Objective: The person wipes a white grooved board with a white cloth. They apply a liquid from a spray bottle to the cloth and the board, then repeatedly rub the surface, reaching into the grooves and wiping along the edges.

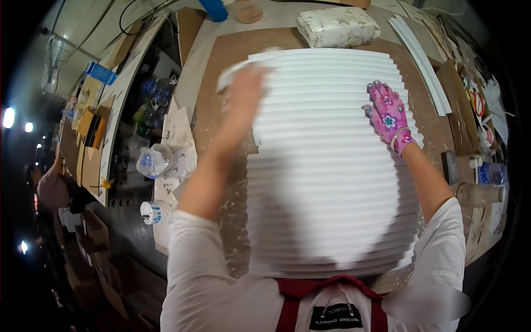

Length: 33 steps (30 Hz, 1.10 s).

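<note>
Long white strips (pixel 326 122) lie side by side across the board, forming a ribbed white surface in front of me. My left hand (pixel 247 83), bare and blurred by motion, is at the strips' far left ends. Bunched under and around its fingers is a white cloth (pixel 225 79), also smeared. In a pink flowered glove, my right hand (pixel 389 115) rests flat on the right part of the strips, fingers stretched out and holding nothing. The shadow of my upper body falls over the nearer strips.
A brown board (pixel 221 55) lies under the strips. Beyond them sits a white, stained wrapped block (pixel 337 26). Narrow white trim (pixel 421 66) lies at the far right. Bottles (pixel 489 173) stand right; a white cup (pixel 150 212) stands left. Another person (pixel 54 188) is far left.
</note>
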Each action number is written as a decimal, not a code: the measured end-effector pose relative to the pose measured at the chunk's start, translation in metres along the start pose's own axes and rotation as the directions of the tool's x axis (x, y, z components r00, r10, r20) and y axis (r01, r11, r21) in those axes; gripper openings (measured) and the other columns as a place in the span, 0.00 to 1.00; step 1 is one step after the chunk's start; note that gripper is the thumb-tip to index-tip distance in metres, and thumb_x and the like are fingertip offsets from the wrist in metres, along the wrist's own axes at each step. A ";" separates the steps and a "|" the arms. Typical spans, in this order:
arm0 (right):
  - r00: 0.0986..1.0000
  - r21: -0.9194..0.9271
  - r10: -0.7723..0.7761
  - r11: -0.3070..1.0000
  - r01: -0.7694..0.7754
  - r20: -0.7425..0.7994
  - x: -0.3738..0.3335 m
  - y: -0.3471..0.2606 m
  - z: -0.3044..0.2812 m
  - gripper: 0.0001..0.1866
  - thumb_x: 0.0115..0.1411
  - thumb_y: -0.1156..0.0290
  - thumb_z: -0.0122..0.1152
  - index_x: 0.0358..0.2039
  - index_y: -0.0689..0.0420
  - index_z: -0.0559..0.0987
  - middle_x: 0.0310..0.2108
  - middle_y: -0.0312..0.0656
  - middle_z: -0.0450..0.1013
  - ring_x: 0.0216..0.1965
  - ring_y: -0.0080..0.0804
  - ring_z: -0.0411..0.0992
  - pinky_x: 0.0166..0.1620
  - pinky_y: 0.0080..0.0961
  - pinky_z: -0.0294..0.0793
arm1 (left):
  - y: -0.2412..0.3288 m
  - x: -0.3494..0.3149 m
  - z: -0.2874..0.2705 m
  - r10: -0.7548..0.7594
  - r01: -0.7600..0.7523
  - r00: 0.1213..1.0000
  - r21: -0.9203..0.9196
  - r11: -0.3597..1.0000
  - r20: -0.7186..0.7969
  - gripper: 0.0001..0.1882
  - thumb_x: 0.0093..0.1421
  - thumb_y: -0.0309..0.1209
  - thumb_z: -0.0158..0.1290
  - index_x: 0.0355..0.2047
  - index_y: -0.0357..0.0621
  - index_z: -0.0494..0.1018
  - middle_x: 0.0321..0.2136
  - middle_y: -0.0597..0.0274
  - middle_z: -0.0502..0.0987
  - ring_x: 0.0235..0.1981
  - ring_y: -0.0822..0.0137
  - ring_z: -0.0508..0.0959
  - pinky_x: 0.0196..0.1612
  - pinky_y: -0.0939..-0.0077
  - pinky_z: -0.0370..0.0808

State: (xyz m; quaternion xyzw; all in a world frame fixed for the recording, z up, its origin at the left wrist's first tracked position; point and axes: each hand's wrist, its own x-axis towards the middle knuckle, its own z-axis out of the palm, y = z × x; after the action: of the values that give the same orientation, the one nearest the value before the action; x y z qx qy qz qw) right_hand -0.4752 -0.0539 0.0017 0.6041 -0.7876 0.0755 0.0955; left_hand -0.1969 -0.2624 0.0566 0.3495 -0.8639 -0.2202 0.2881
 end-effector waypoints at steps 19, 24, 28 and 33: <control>0.998 0.015 -0.033 0.999 0.034 -0.060 0.004 -0.010 0.005 0.27 0.63 0.55 0.46 0.58 0.56 0.64 0.60 0.48 0.59 0.63 0.46 0.54 0.64 0.42 0.47 | -0.006 -0.049 0.049 0.413 -0.440 0.897 0.410 0.799 0.159 0.13 0.60 0.37 0.47 0.42 0.50 0.75 0.50 0.61 0.72 0.51 0.52 0.68 0.56 0.60 0.64; 0.999 -0.005 0.043 0.999 -0.043 0.006 -0.004 0.003 0.001 0.28 0.63 0.55 0.46 0.60 0.56 0.62 0.62 0.47 0.56 0.64 0.45 0.51 0.65 0.42 0.46 | -0.055 -0.058 0.020 0.167 -0.223 0.960 0.252 0.942 0.227 0.16 0.61 0.39 0.46 0.46 0.49 0.73 0.53 0.57 0.69 0.55 0.55 0.66 0.57 0.59 0.60; 0.999 0.007 0.032 0.999 -0.032 -0.034 -0.004 0.006 0.009 0.29 0.62 0.54 0.46 0.60 0.55 0.62 0.62 0.47 0.56 0.63 0.46 0.52 0.65 0.43 0.46 | -0.061 -0.032 -0.024 -0.184 0.186 0.980 0.028 0.982 -0.072 0.14 0.58 0.36 0.51 0.36 0.37 0.76 0.31 0.47 0.78 0.41 0.50 0.75 0.47 0.60 0.68; 0.999 0.068 0.003 0.998 0.000 -0.037 -0.001 0.002 0.003 0.29 0.61 0.54 0.48 0.58 0.55 0.64 0.60 0.49 0.58 0.62 0.47 0.53 0.64 0.45 0.48 | 0.066 0.066 0.090 0.375 -0.376 0.926 0.072 0.924 0.035 0.13 0.61 0.39 0.47 0.38 0.44 0.75 0.37 0.52 0.75 0.43 0.51 0.73 0.47 0.53 0.67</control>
State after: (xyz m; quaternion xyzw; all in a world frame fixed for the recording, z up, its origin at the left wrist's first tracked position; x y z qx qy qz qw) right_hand -0.4772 -0.0535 -0.0018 0.6049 -0.7831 0.1135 0.0892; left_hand -0.3256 -0.2511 0.0515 0.1863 -0.9257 -0.1308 0.3021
